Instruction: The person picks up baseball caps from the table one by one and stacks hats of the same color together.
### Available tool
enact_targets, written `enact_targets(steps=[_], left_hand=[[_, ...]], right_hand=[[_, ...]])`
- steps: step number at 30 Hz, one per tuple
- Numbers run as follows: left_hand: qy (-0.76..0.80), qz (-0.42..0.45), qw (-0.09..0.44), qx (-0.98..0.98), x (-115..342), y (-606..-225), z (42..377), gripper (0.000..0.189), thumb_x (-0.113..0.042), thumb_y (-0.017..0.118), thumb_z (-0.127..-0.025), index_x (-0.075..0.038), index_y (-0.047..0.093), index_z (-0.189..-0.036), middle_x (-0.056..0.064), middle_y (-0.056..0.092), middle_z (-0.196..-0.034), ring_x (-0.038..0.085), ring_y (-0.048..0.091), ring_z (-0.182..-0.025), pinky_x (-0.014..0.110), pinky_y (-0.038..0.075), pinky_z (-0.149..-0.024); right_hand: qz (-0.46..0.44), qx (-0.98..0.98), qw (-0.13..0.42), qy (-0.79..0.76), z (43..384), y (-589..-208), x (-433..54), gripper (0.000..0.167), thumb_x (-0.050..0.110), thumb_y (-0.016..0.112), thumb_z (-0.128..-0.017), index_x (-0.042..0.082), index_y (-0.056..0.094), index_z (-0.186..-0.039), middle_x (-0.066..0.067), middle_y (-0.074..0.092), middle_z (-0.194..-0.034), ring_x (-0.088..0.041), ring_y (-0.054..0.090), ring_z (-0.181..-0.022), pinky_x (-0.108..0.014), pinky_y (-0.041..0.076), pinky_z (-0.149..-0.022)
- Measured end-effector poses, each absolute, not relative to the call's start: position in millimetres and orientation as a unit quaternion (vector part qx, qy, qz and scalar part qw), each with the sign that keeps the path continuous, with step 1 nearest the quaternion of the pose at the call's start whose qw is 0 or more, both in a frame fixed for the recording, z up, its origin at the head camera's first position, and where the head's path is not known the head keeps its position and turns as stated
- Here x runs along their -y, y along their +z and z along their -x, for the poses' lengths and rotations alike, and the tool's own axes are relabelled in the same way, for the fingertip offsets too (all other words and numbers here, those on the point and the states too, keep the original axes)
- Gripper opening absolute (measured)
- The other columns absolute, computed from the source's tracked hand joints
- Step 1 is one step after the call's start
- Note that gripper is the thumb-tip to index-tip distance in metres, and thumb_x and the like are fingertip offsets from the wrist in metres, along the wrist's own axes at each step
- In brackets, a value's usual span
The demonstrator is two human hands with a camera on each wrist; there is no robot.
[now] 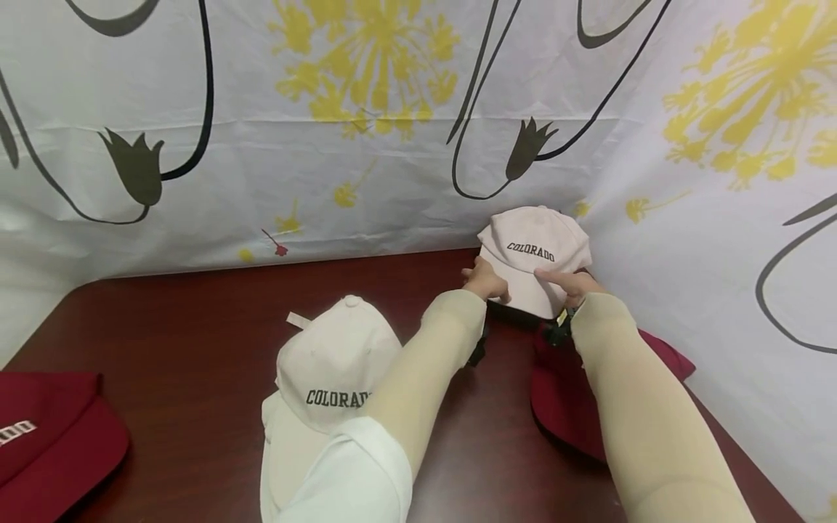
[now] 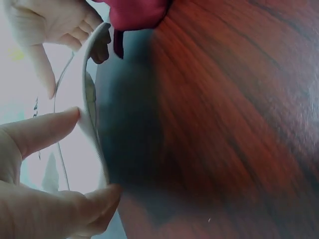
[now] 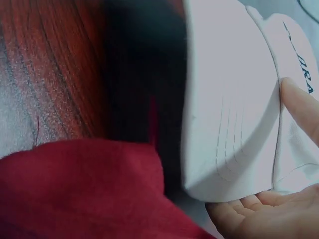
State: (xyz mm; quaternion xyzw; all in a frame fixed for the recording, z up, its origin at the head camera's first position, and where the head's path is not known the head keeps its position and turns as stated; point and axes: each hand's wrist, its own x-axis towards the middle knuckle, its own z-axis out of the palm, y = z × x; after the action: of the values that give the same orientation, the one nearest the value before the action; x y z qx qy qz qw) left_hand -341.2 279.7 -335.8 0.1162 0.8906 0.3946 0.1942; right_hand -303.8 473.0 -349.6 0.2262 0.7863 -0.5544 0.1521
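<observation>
A pale baseball cap [image 1: 538, 226] lettered COLORADO is at the back right of the table, against the draped cloth, its brim facing the person. My left hand [image 1: 487, 279] grips the brim's left side, thumb on top and fingers at the edge in the left wrist view. On the other side my right hand [image 1: 570, 283] holds the cap. In the right wrist view its thumb presses near the seam between crown and brim [image 3: 224, 99], with the fingers tucked underneath. Just in front lies a dark red cap [image 1: 569, 392], partly covered by the right forearm.
A second pale COLORADO cap [image 1: 333, 356] rests mid-table, partly behind the left sleeve. Another red cap [image 1: 59, 436] sits at the left edge. Patterned cloth [image 1: 405, 181] hangs along the back and right of the dark wooden table [image 1: 189, 349].
</observation>
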Motion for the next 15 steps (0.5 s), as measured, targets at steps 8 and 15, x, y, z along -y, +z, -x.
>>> enact_targets(steps=[8, 15], left_hand=[[0.390, -0.090, 0.187, -0.897, -264, -322, 336, 0.091, -0.014, 0.079, -0.068, -0.004, 0.026, -0.141, 0.020, 0.033, -0.129, 0.033, 0.036, -0.115, 0.033, 0.042, -0.084], [0.407, -0.081, 0.186, -0.890, -256, -309, 329, 0.093, -0.018, 0.080, -0.068, -0.005, 0.024, -0.141, 0.017, 0.032, -0.129, 0.031, 0.037, -0.116, 0.033, 0.040, -0.088]], right_hand=[[-0.283, -0.805, 0.100, -0.512, 283, -313, -434, 0.098, 0.045, 0.055, -0.087, -0.014, -0.004, -0.139, -0.031, 0.007, -0.145, -0.039, 0.025, -0.128, -0.043, 0.029, -0.101], [-0.274, -0.784, 0.055, -0.555, 279, -303, -423, 0.096, 0.044, 0.061, -0.084, -0.012, 0.007, -0.140, -0.026, 0.015, -0.144, -0.032, 0.038, -0.117, -0.041, 0.040, -0.092]])
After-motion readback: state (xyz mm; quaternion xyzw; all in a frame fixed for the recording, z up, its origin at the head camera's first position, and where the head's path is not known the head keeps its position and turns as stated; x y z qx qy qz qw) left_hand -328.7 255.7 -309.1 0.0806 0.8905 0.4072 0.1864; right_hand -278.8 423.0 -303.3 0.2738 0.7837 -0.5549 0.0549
